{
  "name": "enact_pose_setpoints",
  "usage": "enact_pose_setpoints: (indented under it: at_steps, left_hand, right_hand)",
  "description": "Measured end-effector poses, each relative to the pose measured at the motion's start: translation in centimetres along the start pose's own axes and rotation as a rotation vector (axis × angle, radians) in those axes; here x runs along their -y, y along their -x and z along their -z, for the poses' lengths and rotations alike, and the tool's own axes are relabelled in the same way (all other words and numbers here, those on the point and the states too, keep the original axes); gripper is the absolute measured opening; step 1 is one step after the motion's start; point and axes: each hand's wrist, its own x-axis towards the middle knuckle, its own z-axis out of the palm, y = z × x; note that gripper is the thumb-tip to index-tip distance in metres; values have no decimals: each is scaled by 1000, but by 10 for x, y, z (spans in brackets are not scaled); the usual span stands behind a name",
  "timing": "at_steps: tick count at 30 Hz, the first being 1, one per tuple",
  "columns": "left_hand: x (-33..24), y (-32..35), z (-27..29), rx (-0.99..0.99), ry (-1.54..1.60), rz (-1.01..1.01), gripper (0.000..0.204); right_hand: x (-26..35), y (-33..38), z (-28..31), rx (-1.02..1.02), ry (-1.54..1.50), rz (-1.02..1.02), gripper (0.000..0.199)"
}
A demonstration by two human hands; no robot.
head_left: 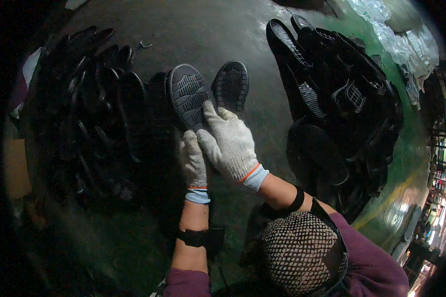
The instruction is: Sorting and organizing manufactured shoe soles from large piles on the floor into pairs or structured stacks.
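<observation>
A black shoe sole (186,89) is tilted up in front of me, its ridged tread facing the view. My left hand (192,158), in a white knit glove, has its fingers closed round the sole's lower end. From the right, my right hand (230,141), gloved the same way, lies on the sole's lower right edge with thumb and fingers against it. Just beyond the right fingertips is a second black sole (231,84), upright and partly covered by that hand; whether the hand touches it I cannot tell.
Dark soles crowd in a pile (94,109) on the left. A taller heap of black soles (342,99) stands on the right. Clear plastic wrap (406,39) lies at the far right, and a cardboard piece (17,168) at the left rim. A rounded patterned fabric shape (302,247) fills the lower front.
</observation>
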Motion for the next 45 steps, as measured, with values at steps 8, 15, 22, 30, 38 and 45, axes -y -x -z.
enact_pose_setpoints:
  at_steps: [8,15,22,30,38,45]
  left_hand:
    - [-52,23,-21,268,499,410,31]
    - [-34,-23,-45,379,-766,-636,72]
    - [-40,-56,-77,378,-878,123,90]
    - [-34,-66,-99,387,-923,-44,87]
    - [-14,-25,-67,337,-895,-19,86]
    - [-85,-68,5,568,-1177,-350,79]
  right_hand:
    - [-64,22,-2,-31,-976,-271,57]
    - [-113,65,14,-238,-1088,-653,51]
    - [-207,33,14,-360,-697,-646,53]
    - [-192,-20,-2,-252,-402,-580,53]
    - [-179,29,-31,-172,-215,-526,76]
    - [-180,35,3,53,-16,-438,87]
